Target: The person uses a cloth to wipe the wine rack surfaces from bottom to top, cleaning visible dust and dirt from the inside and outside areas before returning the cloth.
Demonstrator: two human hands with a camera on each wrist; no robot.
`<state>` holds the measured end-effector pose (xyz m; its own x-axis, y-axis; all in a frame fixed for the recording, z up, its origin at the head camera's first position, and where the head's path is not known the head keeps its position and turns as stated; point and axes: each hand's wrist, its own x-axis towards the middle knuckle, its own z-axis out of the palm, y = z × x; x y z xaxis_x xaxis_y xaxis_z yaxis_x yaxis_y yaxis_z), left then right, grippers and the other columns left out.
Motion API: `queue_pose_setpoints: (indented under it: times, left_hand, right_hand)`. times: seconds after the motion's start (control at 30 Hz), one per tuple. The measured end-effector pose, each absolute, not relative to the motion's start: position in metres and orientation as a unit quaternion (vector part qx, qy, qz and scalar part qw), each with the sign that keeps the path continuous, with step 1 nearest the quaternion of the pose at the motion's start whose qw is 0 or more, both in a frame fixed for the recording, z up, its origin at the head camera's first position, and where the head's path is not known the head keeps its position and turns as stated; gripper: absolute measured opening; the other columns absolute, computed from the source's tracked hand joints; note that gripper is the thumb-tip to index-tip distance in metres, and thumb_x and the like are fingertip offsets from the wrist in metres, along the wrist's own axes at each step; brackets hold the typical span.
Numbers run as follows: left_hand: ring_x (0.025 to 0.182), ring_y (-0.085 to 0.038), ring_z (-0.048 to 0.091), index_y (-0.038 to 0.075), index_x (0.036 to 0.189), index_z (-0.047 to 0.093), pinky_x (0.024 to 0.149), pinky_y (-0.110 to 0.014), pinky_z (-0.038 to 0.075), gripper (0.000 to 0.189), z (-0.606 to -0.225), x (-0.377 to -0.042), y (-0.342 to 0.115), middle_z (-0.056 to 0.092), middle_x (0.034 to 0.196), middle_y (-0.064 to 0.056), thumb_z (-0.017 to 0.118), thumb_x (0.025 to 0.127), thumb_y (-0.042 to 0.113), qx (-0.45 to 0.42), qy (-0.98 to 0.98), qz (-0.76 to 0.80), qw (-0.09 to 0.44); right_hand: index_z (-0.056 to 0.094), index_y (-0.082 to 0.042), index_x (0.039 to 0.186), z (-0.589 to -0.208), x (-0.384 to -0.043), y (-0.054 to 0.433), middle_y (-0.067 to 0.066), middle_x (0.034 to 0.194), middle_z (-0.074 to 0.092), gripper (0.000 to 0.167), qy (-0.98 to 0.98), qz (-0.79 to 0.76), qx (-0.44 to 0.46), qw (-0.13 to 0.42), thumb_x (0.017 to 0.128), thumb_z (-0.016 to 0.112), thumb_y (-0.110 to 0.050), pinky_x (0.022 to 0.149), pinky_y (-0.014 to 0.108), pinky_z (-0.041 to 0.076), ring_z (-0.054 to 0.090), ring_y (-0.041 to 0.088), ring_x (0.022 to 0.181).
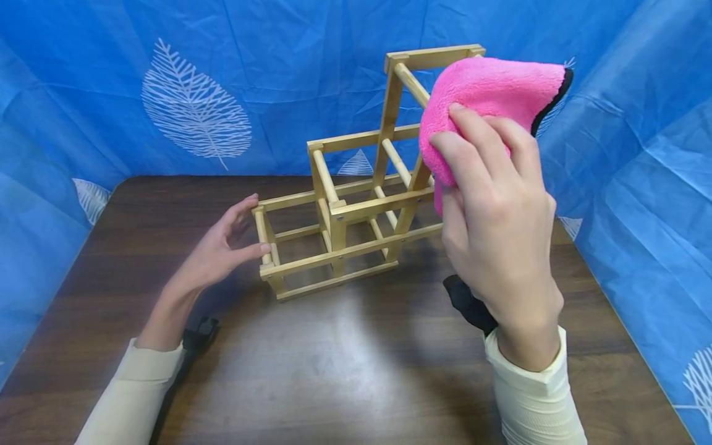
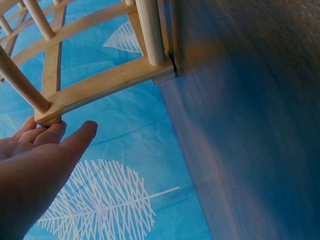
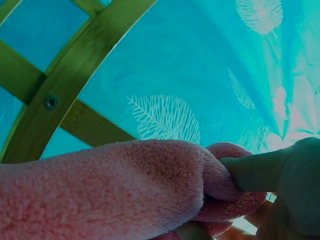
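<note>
Closest to the camera, the right grip pinches a folded pink cloth with a black edge, held up at the tall end of a wooden rack; whether cloth and wood touch is hard to tell. The left grip is spread, its fingers touching the low end. Wiping seems to be the step in hand; the next move probably calls for cloth pressed along the slats while the left steadies. Pale and stepped, with round dowels, the rack stands upright on the table.
</note>
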<state>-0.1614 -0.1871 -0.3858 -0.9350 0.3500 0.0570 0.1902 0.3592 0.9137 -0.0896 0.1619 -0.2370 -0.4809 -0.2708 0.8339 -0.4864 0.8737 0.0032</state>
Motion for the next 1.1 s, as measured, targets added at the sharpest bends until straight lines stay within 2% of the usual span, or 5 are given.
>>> queue_pose_setpoints:
  times: [0.27, 0.5, 0.77, 0.97, 1.1]
  left_hand:
    - [0.146, -0.039, 0.019, 0.016, 0.158, 0.021, 0.113, -0.063, 0.018, 0.089, -0.387, -0.162, -0.188, 0.018, 0.163, -0.006, 0.076, 0.089, 0.02, 0.167, 0.822, 0.54, 0.071]
    - [0.146, -0.038, 0.018, 0.016, 0.158, 0.02, 0.113, -0.061, 0.017, 0.089, -0.387, -0.162, -0.189, 0.018, 0.163, -0.006, 0.076, 0.088, 0.018, 0.173, 0.816, 0.547, 0.069]
    - [0.146, -0.036, 0.019, 0.018, 0.157, 0.023, 0.113, -0.063, 0.019, 0.087, -0.388, -0.163, -0.188, 0.02, 0.162, -0.003, 0.076, 0.088, 0.022, 0.159, 0.825, 0.538, 0.072]
    - [0.146, -0.038, 0.019, 0.019, 0.157, 0.023, 0.112, -0.064, 0.019, 0.087, -0.388, -0.162, -0.188, 0.02, 0.162, -0.004, 0.076, 0.089, 0.022, 0.157, 0.827, 0.535, 0.076]
    - [0.146, -0.038, 0.019, 0.018, 0.157, 0.023, 0.112, -0.064, 0.018, 0.087, -0.387, -0.162, -0.188, 0.02, 0.162, -0.004, 0.076, 0.089, 0.022, 0.155, 0.827, 0.535, 0.075]
  right_hand:
    - [0.067, -0.007, 0.119, -0.232, -0.08, 0.152, 0.003, 0.14, 0.056, 0.032, -0.851, 0.129, 0.245, 0.447, 0.093, 0.047, -0.007, 0.08, 0.062, 0.053, 0.047, 0.029, 0.127]
    - [0.067, -0.004, 0.112, -0.237, -0.079, 0.147, 0.008, 0.135, 0.06, 0.027, -0.835, 0.157, 0.219, 0.48, 0.092, 0.049, -0.002, 0.081, 0.063, 0.052, 0.051, 0.034, 0.122]
    - [0.068, -0.001, 0.112, -0.245, -0.086, 0.16, 0.009, 0.132, 0.062, 0.024, -0.813, 0.191, 0.159, 0.526, 0.096, 0.052, -0.008, 0.093, 0.056, 0.048, 0.054, 0.037, 0.117]
    - [0.068, 0.001, 0.108, -0.249, -0.091, 0.177, 0.004, 0.126, 0.066, 0.022, -0.761, 0.246, 0.101, 0.591, 0.094, 0.054, -0.008, 0.098, 0.047, 0.043, 0.06, 0.032, 0.111]
    - [0.071, 0.001, 0.103, -0.251, -0.091, 0.192, -0.004, 0.119, 0.068, 0.023, -0.732, 0.272, 0.036, 0.623, 0.092, 0.06, -0.015, 0.095, 0.039, 0.044, 0.063, 0.024, 0.105]
